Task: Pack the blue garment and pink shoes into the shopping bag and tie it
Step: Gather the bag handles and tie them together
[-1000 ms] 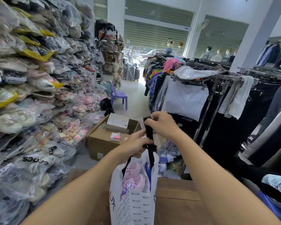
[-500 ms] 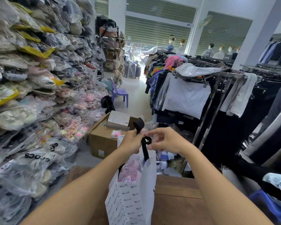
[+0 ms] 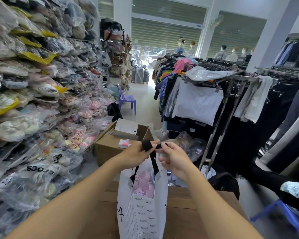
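A white shopping bag (image 3: pixel 143 216) with small printed words stands upright on a wooden table (image 3: pixel 185 219). Pink shoes (image 3: pixel 142 183) show through its open mouth; the blue garment is hidden inside. The bag's black strap handles (image 3: pixel 153 159) rise from the mouth to my hands. My left hand (image 3: pixel 136 152) has a loop of strap wound around its fingers. My right hand (image 3: pixel 173 156) pinches the strap's end just beside it, above the bag.
Shelves of bagged shoes (image 3: pixel 33 100) fill the left side. A cardboard box (image 3: pixel 109 147) with a white box on it stands beyond the table. Clothes racks (image 3: pixel 231 100) stand to the right. A purple chair (image 3: pixel 128 100) is in the aisle. A blue stool (image 3: pixel 286 216) is at lower right.
My hands dropped from pulling the handles up together; the left one has wrapped a strap loop around its fingers and the right one has shifted to pinch the strap end.
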Available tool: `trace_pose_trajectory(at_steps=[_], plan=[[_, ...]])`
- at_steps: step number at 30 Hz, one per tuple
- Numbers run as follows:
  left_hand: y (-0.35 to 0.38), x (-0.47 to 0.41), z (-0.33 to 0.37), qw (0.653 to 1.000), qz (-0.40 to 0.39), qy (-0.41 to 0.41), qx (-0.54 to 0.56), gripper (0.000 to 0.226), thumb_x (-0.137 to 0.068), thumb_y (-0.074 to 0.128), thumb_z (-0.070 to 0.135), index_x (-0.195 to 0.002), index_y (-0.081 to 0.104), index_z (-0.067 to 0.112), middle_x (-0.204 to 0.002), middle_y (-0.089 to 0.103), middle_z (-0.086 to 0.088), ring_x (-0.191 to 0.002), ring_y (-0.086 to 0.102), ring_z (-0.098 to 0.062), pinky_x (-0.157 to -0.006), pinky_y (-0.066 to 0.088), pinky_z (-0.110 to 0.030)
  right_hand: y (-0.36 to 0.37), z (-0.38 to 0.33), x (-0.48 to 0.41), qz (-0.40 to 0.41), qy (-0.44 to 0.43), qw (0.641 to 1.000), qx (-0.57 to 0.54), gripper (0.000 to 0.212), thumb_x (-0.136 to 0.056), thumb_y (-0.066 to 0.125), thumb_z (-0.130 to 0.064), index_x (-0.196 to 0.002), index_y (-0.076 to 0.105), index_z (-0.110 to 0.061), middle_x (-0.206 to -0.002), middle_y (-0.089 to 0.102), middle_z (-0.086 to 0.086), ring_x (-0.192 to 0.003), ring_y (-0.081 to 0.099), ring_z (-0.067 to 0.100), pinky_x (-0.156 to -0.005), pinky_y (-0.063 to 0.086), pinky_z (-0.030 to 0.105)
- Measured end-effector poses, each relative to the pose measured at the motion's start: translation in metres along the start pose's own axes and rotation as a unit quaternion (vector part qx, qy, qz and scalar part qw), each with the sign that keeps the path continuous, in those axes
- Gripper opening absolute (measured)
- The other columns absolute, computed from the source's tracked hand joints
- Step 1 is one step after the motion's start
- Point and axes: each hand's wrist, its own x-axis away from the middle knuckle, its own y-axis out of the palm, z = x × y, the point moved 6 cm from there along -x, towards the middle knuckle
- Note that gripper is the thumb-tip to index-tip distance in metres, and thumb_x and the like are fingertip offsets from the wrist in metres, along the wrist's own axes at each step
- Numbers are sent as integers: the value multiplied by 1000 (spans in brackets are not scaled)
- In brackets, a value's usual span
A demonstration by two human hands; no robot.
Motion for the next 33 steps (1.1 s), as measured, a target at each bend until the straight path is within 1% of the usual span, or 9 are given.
trace_pose_trajectory(at_steps=[1,2,3,4,5,16,23,29,33], plan=[[2,1,3,1000,-3,16,-14,36,-104,45,25,-139,50,31,-107,53,0,-66,65,3,-66,52,-23,8,5,-1,-4,21,999,-43,13,-104,48,-25,-104,56,-14,-76,71,2,-46,58,10,-43,48,19],[2,2,4,1000,3,24,-18,37,-104,45,19,-140,50,27,-110,48,13,-100,32,11,-97,41,-22,15,8,-2,-6,38,997,-59,15,-106,43,-27,-104,53,-16,-67,65,0,-43,55,9,-42,47,19],[0,4,5,999,9,30,-24,37,-104,46,16,-139,53,24,-107,65,13,-102,28,7,-80,52,-25,19,10,-3,-4,49,998,-40,18,-107,39,-28,-105,53,-17,-63,59,0,-41,53,9,-41,45,19],[-1,3,3,999,11,36,-30,36,-103,48,14,-137,56,23,-93,71,14,-69,28,6,-71,51,-20,22,11,-4,1,53,999,4,20,-108,36,-30,-106,53,-19,-65,55,1,-41,52,9,-42,43,20],[-4,4,1,999,7,36,-40,34,-102,49,12,-133,60,22,-79,66,11,-68,58,3,-63,42,-15,23,10,-6,5,53,997,52,22,-107,35,-32,-105,53,-20,-66,55,2,-40,50,9,-42,41,21],[-14,5,-18,937,34,-5,-347,23,-96,45,4,-107,65,4,-104,66,-16,-92,61,-30,-83,50,-41,26,2,-18,-16,33,985,170,17,-101,50,-28,-111,55,-15,-52,58,-2,-41,42,10,-48,34,22],[-12,-2,-37,976,21,-198,86,30,-105,40,31,-121,55,11,-88,52,-14,-56,44,-14,-58,48,-28,28,-1,4,-189,-80,964,169,49,-86,57,10,-118,64,-27,-87,57,6,-71,50,18,-71,44,33],[-3,-10,-48,940,6,-264,214,32,-102,50,29,-112,56,-1,-78,65,-12,-58,55,-17,-65,53,-34,22,1,3,-81,-223,938,255,21,-85,74,1,-102,79,-8,-89,62,0,-61,51,12,-67,48,20],[-11,-17,-47,966,15,-231,112,39,-99,53,39,-107,64,3,-87,67,-12,-72,61,-22,-75,53,-35,12,-4,7,-31,-220,933,281,17,-80,80,-8,-92,78,-19,-109,48,3,-66,48,-8,-68,42,9]])
